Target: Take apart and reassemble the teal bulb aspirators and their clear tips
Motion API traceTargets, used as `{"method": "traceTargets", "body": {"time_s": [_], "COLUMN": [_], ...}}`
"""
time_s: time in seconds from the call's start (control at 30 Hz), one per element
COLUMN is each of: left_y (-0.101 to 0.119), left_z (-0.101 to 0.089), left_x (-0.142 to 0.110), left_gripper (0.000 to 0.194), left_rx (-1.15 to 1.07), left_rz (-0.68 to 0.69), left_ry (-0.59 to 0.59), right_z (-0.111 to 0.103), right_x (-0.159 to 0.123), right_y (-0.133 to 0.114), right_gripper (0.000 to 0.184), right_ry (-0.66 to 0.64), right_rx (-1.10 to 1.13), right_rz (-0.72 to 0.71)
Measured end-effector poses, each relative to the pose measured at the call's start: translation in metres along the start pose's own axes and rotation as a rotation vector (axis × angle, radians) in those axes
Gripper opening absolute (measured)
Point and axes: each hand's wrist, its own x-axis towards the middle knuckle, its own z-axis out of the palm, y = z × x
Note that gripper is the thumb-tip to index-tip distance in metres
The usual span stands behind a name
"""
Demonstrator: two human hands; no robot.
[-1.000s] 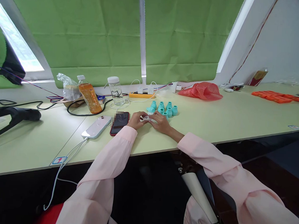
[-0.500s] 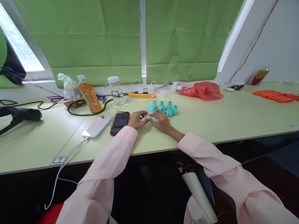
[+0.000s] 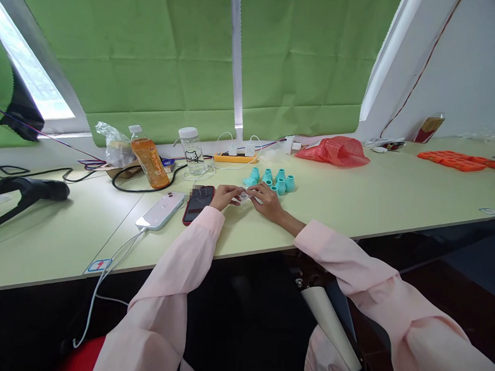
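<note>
Between my two hands is a small translucent whitish piece of plastic (image 3: 244, 196); its exact kind is too small to make out. My left hand (image 3: 227, 197) pinches its left side with thumb and fingers. On the opposite side, my right hand (image 3: 266, 202) has its fingers closed on the same piece, hiding part of it. Just beyond my right hand stand several turquoise vase-shaped pieces (image 3: 281, 185) in a loose group. One turquoise piece (image 3: 250, 182) lies tipped over at the group's left.
Left of my hands lie a dark phone with a red case (image 3: 197, 206) and a white phone (image 3: 160, 210) on a cable. Behind stand an orange drink bottle (image 3: 150, 161), a clear bottle (image 3: 193, 155) and a power strip (image 3: 236, 158). Red bubble wrap (image 3: 334, 151) and orange pieces (image 3: 460, 160) lie rightward.
My left hand's fingers have straightened and shifted their hold on the plastic piece, which shows less white now. My right hand stays nearly in place. The turquoise pieces have not moved.
</note>
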Motion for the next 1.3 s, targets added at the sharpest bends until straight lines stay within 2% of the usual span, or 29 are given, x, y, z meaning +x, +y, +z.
{"method": "traceTargets", "body": {"time_s": [0.3,0.57,1.3], "left_y": [0.0018,0.0025,0.0023], "left_z": [-0.0020,-0.0011,-0.0009], "left_x": [-0.0035,-0.0040,-0.0032], "left_gripper": [0.027,0.014,0.013], "left_rx": [-0.230,-0.320,-0.411], "left_rz": [-0.189,-0.243,-0.278], "left_ry": [-0.157,-0.155,-0.177], "right_z": [0.0037,0.0038,0.0039], "right_x": [-0.0029,-0.0029,-0.0023], "right_y": [0.0064,0.0052,0.0052], "right_gripper": [0.022,0.022,0.019], "right_ry": [0.038,0.051,0.061], "right_rx": [0.026,0.047,0.046], "right_rz": [-0.025,-0.033,-0.020]}}
